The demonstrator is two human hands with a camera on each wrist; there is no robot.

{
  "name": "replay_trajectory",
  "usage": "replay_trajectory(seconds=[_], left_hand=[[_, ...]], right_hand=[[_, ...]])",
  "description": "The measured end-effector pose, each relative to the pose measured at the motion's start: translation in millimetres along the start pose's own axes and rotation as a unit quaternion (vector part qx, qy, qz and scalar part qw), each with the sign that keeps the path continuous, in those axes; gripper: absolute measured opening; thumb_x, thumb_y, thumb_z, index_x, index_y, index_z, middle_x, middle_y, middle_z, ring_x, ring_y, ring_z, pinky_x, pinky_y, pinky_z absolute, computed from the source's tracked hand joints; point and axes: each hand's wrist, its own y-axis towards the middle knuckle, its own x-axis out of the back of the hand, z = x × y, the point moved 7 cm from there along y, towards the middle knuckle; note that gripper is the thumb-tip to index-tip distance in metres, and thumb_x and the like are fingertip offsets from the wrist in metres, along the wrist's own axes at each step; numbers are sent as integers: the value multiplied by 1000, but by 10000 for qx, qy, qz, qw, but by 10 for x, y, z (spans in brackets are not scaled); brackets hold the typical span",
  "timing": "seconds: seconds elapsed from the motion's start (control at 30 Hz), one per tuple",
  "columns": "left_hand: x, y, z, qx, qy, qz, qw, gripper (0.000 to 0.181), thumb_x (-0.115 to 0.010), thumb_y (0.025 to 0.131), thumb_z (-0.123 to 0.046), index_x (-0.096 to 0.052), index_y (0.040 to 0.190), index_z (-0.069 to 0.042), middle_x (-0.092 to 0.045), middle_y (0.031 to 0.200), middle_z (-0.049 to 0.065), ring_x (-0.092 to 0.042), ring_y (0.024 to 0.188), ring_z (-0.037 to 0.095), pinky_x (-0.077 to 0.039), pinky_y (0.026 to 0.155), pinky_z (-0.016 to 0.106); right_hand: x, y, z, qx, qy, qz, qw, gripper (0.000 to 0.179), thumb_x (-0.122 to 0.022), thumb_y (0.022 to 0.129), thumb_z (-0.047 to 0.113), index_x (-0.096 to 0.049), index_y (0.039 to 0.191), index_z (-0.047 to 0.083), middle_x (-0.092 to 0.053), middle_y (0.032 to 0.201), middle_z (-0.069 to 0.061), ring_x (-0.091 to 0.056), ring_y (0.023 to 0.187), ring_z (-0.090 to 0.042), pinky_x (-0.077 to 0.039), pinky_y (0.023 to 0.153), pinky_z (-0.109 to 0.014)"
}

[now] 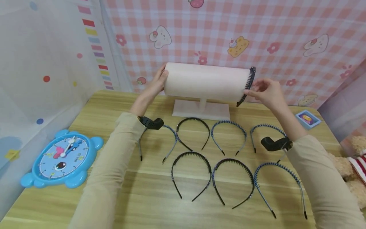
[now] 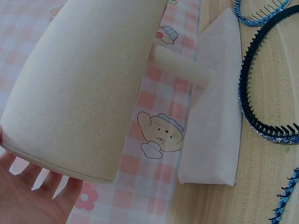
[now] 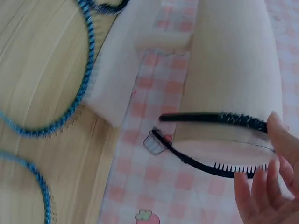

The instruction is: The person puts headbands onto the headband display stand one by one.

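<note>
Headband (image 1: 250, 82), black and toothed, sits at the right end of the cream roll (image 1: 207, 81) — one leg across its side, the other just past its end. We pinch the band between right-hand (image 1: 268, 92) thumb and fingers, while our left hand (image 1: 155, 83), fingers loosely spread, touches the roll's left end. Seven more headbands (image 1: 228, 121) lie on the table (image 1: 143, 197).
</note>
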Motion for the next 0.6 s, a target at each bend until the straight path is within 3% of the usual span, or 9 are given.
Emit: replay_trajectory(seconds=[0.07,0.13,0.23,0.3,0.43,0.6], left_hand=[[-5,0,2,15,13,-6,10000,58,-25,99,-41,-2,148,-21,-5,155,4,-12,142,23,-22,113,47],[-7,1,2,18,48,-1,10000,58,-24,98,-42,-2,148,-21,-4,155,3,-12,142,23,-21,114,47],[-9,5,-2,-5,92,36,10000,59,-24,98,-42,-1,148,-21,-2,155,2,-10,142,22,-20,114,48],[-12,11,-1,-21,103,59,9999,59,-24,98,-42,-1,148,-21,-1,155,2,-9,142,22,-19,114,48],[-12,17,11,4,107,74,9999,59,-23,98,-42,0,148,-21,-1,155,3,-9,142,23,-19,114,48],[-38,30,24,36,157,126,9998,59,-23,98,-43,0,148,-22,1,156,2,-8,142,22,-19,115,46]], right_hand=[[17,11,32,203,-461,7,9987,65,-71,77,38,-45,127,6,-57,112,-10,-55,97,-21,-51,81,-32],[13,44,81,564,-697,201,9958,79,-71,78,34,-30,140,6,-41,135,-21,-44,117,-35,-43,94,-47],[2,99,142,1102,-861,597,9884,87,-69,81,26,-15,146,5,-20,149,-22,-25,132,-44,-26,106,-58],[-4,125,153,1320,-1010,816,9827,86,-69,82,25,-15,146,6,-17,151,-21,-20,136,-43,-20,109,-58],[-6,169,104,1259,-1161,1083,9793,92,-71,79,33,-14,147,9,-15,152,-19,-16,138,-41,-14,111,-58],[9,222,-5,848,-1216,1350,9797,101,-73,74,41,-9,148,15,-10,154,-14,-47,114,-43,-33,101,-57]])
